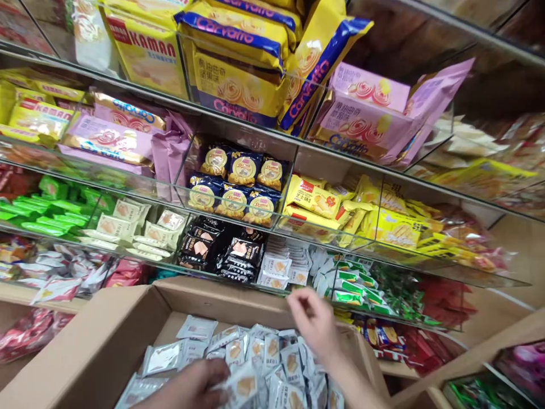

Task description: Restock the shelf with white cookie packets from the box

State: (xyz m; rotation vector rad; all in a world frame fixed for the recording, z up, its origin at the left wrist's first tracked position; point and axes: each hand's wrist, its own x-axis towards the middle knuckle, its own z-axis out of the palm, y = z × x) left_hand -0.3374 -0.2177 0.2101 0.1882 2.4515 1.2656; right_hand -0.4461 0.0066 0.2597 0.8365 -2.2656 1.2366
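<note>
An open cardboard box (106,335) in front of me holds many small white wrapped biscuit packets (234,351), each with a biscuit picture. Low in the box, my left hand (200,382) is closed on a biscuit packet (246,387), blurred by motion; whether it grips more than one I cannot tell. Above the box's far right part, my right hand (314,321) is loosely curled, with a gap between thumb and fingers and nothing visible in them. Just beyond it, similar white packets (276,267) stand stacked in a shelf compartment.
Tiered shelves with clear dividers rise behind the box. Black packets (240,253) lie left of the white stack, green-and-white packets (353,287) right of it. Higher up are yellow packs (315,196), blue cookie bags (234,199) and pink packs (366,113). A glass shelf lip (238,282) runs beyond the box.
</note>
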